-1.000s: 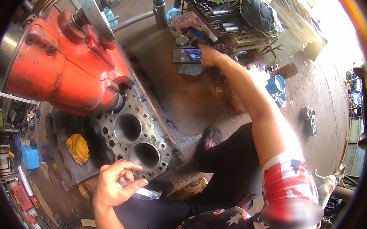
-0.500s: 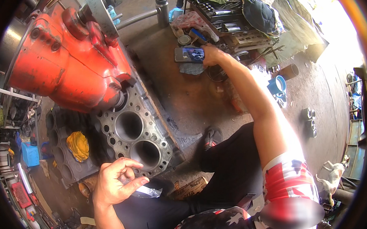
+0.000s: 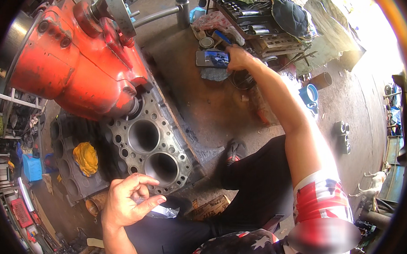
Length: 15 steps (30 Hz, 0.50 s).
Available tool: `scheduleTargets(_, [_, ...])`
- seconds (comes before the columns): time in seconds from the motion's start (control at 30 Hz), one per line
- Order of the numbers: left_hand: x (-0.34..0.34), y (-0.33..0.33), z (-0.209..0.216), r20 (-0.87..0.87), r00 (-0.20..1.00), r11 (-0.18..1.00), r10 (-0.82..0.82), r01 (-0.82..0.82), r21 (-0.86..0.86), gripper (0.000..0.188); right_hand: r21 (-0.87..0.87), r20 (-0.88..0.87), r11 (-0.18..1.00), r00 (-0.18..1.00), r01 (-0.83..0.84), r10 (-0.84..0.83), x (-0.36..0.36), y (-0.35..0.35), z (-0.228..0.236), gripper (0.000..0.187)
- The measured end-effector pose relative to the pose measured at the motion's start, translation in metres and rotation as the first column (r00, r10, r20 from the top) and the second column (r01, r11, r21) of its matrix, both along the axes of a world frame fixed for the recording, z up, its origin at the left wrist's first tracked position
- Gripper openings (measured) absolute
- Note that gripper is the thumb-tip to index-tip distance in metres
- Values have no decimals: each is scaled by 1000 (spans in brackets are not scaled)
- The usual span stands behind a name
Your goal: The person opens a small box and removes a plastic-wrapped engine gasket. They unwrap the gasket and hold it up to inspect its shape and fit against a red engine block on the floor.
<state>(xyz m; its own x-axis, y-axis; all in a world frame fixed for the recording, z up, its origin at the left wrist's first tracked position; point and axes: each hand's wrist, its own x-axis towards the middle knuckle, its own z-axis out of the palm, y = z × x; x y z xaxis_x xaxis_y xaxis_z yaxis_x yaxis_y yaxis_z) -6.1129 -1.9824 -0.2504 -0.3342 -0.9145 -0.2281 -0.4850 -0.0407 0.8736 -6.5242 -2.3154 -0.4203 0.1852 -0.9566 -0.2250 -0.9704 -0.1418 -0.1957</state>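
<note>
At arm's length on the far side, my right hand [image 3: 240, 58] is closed round one end of a smartphone [image 3: 213, 59] with a lit picture on its screen. My left hand [image 3: 128, 200] is raised at lower left, thumb and index finger apart, the other fingers curled, nothing visible between them. Just beyond its fingertips lies a grey engine block [image 3: 172, 148] with round cylinder bores. A large red machine head [image 3: 87, 64] stands over the block's far left end; its lower tip meets a bore there.
A second, darker block [image 3: 70, 185] with a crumpled yellow cloth [image 3: 85, 158] lies at left. Far off stands a tool tray [image 3: 248, 16] beside a dark cap [image 3: 290, 15]. A blue mug-shaped container [image 3: 309, 95], black cylindrical parts [image 3: 343, 138] and a dog [image 3: 375, 183] are at right.
My right hand and the phone sit slightly further right in view. The left hand keeps its pose. At right the dog has turned and moved a little further off.
</note>
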Motion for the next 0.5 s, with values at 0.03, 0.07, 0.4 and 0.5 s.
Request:
scheduleTargets(0.03, [1, 0, 0, 6, 1000, 1000, -1, 1, 16, 37, -5, 21, 1000, 1000, -1, 1, 0, 1, 0, 99])
scheduleTargets(0.07, [1, 0, 0, -3, 1000, 1000, 0, 0, 21, 38, -8, 26, 1000, 1000, 3, -3, 0, 1, -1, 101])
scheduleTargets(0.4, [1, -1, -2, 16, 1000, 1000, -13, 13, 9, 37, 69, -18, 996, 998, 61, -60, 5, 2, 1, 119])
scheduleTargets(0.5, [2, -2, -3, 14, 1000, 1000, -24, 24, 5, 37, 75, -16, 995, 997, 72, -71, 5, 2, 2, 121])
